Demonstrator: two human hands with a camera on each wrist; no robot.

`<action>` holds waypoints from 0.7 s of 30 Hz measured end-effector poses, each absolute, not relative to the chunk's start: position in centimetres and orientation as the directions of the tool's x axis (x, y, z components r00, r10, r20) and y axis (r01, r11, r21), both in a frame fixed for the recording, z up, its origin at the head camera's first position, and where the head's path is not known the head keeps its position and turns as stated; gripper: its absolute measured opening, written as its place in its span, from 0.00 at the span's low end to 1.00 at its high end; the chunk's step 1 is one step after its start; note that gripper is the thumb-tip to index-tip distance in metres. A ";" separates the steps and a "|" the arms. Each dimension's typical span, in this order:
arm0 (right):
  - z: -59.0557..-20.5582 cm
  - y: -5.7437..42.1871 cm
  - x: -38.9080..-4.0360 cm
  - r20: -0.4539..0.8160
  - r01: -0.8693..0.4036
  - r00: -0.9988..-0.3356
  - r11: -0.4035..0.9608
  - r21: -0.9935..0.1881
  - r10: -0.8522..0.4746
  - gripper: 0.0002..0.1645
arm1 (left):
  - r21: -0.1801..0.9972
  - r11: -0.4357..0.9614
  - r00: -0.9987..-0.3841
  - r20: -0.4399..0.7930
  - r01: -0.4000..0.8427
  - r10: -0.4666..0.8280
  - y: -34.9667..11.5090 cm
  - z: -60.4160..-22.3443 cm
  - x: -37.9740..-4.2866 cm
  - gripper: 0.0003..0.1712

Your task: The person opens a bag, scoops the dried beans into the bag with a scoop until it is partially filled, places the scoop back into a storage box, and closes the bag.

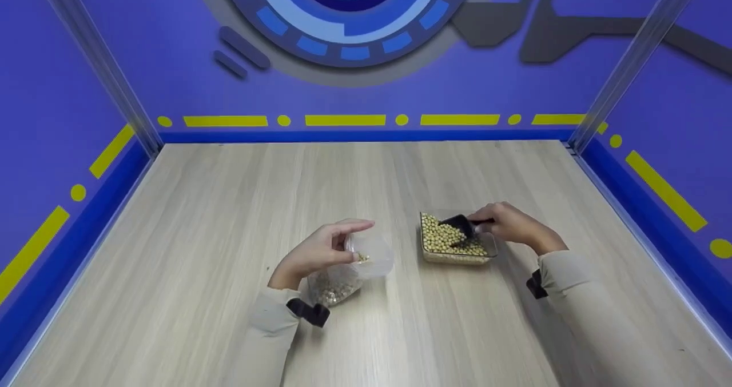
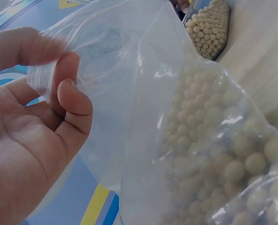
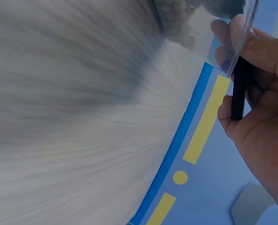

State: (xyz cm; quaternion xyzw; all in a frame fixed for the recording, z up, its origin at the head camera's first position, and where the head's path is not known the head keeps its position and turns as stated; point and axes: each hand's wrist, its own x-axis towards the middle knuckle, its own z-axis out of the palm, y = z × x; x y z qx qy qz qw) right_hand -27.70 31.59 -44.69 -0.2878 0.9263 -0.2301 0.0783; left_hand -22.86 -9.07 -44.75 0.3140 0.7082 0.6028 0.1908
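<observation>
At the mouth of a clear zip-lock bag [image 1: 376, 257] my left hand [image 1: 320, 251] pinches the plastic edge. Round pale beans fill the bag's lower part, which rests on the table; the left wrist view shows these beans [image 2: 237, 168] close up through the plastic. To the right stands a clear rectangular container [image 1: 457, 259] of yellowish beans [image 1: 436, 238]. My right hand [image 1: 510, 224] grips the handle of a black scoop [image 1: 459, 223], whose bowl is down among the beans in the container. In the right wrist view the black handle [image 3: 239, 93] lies within the curled fingers, behind the container's clear wall.
The light wood-grain table [image 1: 274, 187] carries the bag and container side by side, with a gap between them. Blue panels with yellow markings [image 1: 345, 120] enclose its back and sides. A black wrist strap [image 1: 309, 311] sits at the left cuff.
</observation>
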 end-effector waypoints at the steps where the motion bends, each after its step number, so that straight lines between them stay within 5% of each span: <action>1: -44.7 31.6 -27.7 -0.015 -0.497 -0.820 0.727 -0.473 -0.572 0.19 | 0.973 0.079 -0.732 0.108 0.217 0.673 -9.1 -44.8 -22.9 0.37; 21: -45.5 32.0 -27.8 -0.048 -0.434 -0.825 0.685 -0.586 -0.564 0.21 | 0.959 0.122 -0.739 0.112 0.255 0.664 -9.2 -44.7 -22.8 0.36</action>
